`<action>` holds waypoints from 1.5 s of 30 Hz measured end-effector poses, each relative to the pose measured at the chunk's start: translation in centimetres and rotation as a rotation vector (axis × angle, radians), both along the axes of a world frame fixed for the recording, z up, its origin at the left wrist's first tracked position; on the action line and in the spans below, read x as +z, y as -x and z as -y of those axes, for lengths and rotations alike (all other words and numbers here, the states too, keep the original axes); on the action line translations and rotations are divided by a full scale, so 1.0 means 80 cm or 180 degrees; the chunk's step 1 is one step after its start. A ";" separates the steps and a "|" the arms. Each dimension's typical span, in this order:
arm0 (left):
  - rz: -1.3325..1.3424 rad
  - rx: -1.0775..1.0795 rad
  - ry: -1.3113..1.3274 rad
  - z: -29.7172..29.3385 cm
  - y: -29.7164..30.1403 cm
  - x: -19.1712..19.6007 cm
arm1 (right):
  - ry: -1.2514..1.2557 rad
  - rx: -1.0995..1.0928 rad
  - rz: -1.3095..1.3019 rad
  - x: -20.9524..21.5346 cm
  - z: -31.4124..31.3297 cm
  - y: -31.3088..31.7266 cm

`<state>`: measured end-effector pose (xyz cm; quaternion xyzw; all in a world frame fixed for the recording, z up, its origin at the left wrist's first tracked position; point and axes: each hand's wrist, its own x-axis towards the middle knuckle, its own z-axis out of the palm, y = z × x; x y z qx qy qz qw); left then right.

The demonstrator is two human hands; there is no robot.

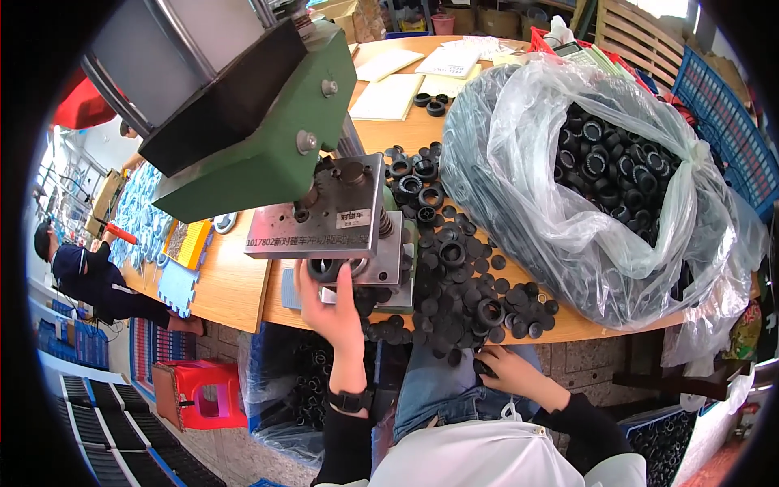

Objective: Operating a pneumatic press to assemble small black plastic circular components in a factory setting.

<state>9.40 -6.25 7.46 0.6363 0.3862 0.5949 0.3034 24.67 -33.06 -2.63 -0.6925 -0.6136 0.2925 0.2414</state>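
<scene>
A black ring-shaped part (pixel 323 271) sits under the steel die block (pixel 316 219) of the green press (pixel 268 130). My left hand (pixel 333 312) reaches up to it, thumb and fingers closed about its near side. Below the table edge, over my lap, my right hand (pixel 515 375) has its fingers curled round a small black part (pixel 484 368); its exact shape is mostly hidden. Between the press and the bag, loose black discs (pixel 458 288) lie heaped on the wooden table, with several black rings (pixel 490 312) among them.
A big clear plastic bag (pixel 519 187) full of black rings stands on the right of the table (pixel 596 329). Booklets (pixel 389 96) lie at the back. Bins of black parts (pixel 312 390) stand below, beside a red stool (pixel 215 394). Another person (pixel 89 276) works at far left.
</scene>
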 end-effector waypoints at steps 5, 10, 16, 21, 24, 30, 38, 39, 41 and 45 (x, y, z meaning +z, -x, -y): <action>-0.0334 0.0657 -0.0188 0.033 0.098 -0.048 | -0.0079 0.0023 -0.0688 0.125 0.010 -0.020; -0.1779 0.1392 0.0304 0.070 0.228 -0.109 | -0.0831 -0.0064 -0.0683 0.202 -0.048 -0.060; -0.1918 0.1478 0.0951 0.074 0.273 -0.184 | -0.1872 -0.1219 0.0722 0.140 -0.148 -0.087; -0.2081 0.0404 -0.0005 0.063 0.198 -0.143 | -0.1406 -0.0862 0.1116 0.113 -0.097 -0.030; -0.2278 -0.0761 -0.1043 0.063 0.140 -0.123 | -0.1271 -0.0741 0.1227 0.065 -0.085 -0.030; -0.2437 -0.2097 -0.2020 0.080 -0.004 -0.094 | -0.1773 -0.1057 0.0964 0.073 -0.117 -0.073; -0.3073 -0.2068 -0.0790 0.130 -0.056 -0.070 | -0.2121 -0.1704 0.0763 0.142 -0.104 -0.091; -0.2981 -0.2407 -0.0844 0.134 -0.046 -0.066 | -0.2090 -0.1837 0.0603 0.143 -0.089 -0.089; -0.2870 -0.2754 -0.0903 0.143 -0.029 -0.071 | -0.2024 -0.1969 0.0536 0.147 -0.056 -0.085; -0.2201 -0.3573 -0.1586 0.139 -0.006 -0.070 | -0.1995 -0.2111 0.0575 0.155 -0.003 -0.079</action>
